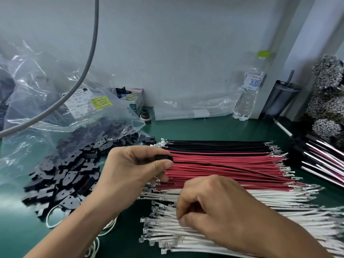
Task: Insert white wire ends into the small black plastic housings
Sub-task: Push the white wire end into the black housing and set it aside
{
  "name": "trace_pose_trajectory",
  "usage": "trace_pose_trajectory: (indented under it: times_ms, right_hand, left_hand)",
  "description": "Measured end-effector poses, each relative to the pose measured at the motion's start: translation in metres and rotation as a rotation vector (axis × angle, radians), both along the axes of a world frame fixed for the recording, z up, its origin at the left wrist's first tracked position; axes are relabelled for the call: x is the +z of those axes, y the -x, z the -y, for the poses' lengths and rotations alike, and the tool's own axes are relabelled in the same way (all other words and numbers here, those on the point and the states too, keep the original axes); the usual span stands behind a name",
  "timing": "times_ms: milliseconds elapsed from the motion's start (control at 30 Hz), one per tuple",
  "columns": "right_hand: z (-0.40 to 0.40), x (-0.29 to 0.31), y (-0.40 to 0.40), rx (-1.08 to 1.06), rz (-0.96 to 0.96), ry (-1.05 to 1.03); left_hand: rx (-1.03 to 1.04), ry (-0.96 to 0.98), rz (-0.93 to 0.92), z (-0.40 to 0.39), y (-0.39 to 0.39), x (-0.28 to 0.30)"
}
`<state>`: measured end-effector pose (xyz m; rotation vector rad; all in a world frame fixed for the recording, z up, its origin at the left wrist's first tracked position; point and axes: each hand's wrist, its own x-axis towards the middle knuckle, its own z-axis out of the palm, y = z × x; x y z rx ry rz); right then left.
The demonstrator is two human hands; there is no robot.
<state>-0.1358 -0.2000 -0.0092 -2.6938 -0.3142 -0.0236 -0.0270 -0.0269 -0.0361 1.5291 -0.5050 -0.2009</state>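
Observation:
My left hand [134,170] pinches a small black plastic housing [163,157] between thumb and forefinger, held above the red wires [232,170]. A black wire [223,165] runs from the housing to the right across the red ones. My right hand [214,207] lies knuckles up over the row of white wires [279,203], its fingers curled down among them; what the fingertips hold is hidden. The white wires' clear crimped ends [158,220] point left. A heap of loose black housings [70,174] spreads on the green mat to the left.
Black wires [214,146] lie behind the red ones. A clear plastic bag [55,101] with labels sits at the back left, crossed by a grey cable [87,66]. A water bottle [249,86], a dark tumbler [279,99] and bundled finished wires [320,157] stand at the right.

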Motion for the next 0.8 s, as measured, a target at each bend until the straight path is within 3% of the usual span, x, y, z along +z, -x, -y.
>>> trace_pose_trajectory:
  times_ms: [233, 400, 500, 633, 800]
  right_hand:
    - [-0.001, -0.003, 0.001, -0.009, 0.0, 0.062]
    - [0.016, 0.004, -0.005, -0.129, -0.009, -0.179]
    - [0.024, 0.003, -0.008, -0.243, 0.139, -0.33]
    - [0.02, -0.004, -0.01, -0.316, 0.361, -0.267]
    - [0.02, -0.011, -0.01, -0.306, 0.462, -0.224]
  left_hand:
    - [-0.005, 0.02, -0.031, 0.0, -0.001, -0.001]
    - [-0.066, 0.032, -0.118, -0.003, -0.004, 0.001]
    - [-0.073, 0.039, -0.156, -0.004, -0.004, 0.002]
    - [-0.097, 0.052, -0.196, -0.005, -0.006, 0.003]
    - [-0.097, 0.051, -0.208, -0.005, -0.006, 0.002]
